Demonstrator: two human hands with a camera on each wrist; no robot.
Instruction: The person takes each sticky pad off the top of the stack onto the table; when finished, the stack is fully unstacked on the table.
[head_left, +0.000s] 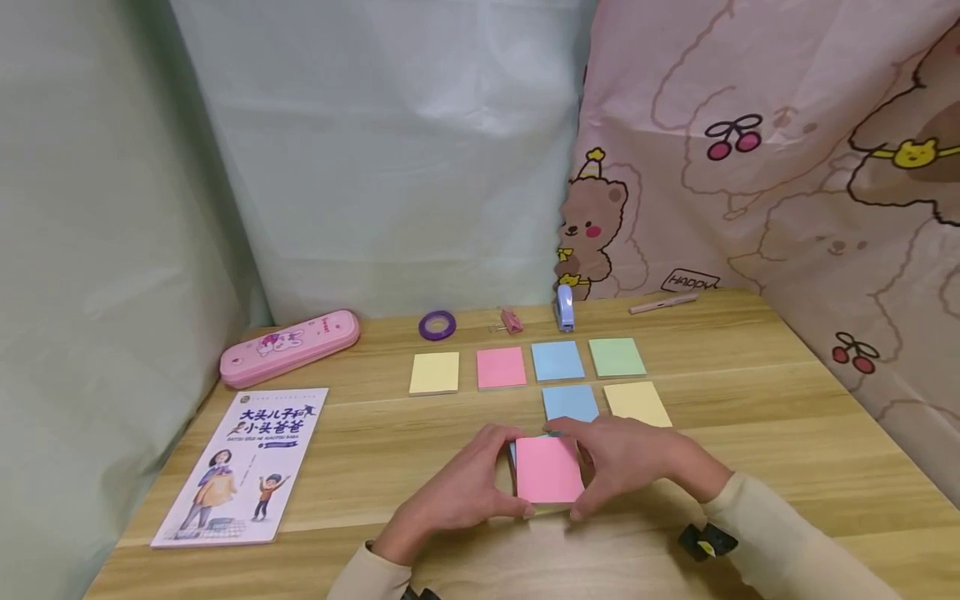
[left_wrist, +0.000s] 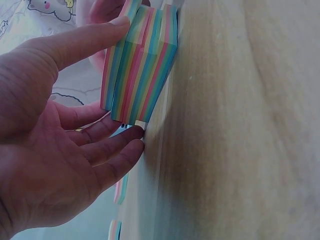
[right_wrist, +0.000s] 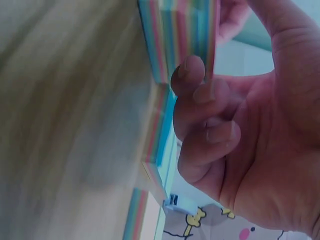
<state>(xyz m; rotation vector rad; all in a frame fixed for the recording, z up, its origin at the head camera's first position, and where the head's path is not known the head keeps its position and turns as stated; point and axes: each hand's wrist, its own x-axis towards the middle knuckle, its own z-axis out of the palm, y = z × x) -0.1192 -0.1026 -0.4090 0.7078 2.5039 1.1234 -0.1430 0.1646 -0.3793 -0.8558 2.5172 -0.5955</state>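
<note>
A stack of sticky note pads (head_left: pixel 550 471), pink on top, stands at the table's near middle between both hands. My left hand (head_left: pixel 467 490) holds its left side, thumb at the near corner and fingers towards the far side. From the right, my right hand (head_left: pixel 628 457) grips the pink top pad's edge with thumb and fingers. In the left wrist view the stack (left_wrist: pixel 137 75) shows several striped layers, slightly out of line. Just beyond lie a blue sticky note pad (head_left: pixel 570 402) and a yellow sticky note pad (head_left: pixel 637 402), partly behind the right hand.
Farther back, yellow (head_left: pixel 434 372), pink (head_left: pixel 501 367), blue (head_left: pixel 557 361) and green pads (head_left: pixel 617 357) form a row. Behind them are purple tape (head_left: pixel 437 325), a pink binder clip (head_left: pixel 511 320), a stapler (head_left: pixel 565 308) and a pen (head_left: pixel 663 303). A pencil case (head_left: pixel 291 347) and booklet (head_left: pixel 240 467) lie left.
</note>
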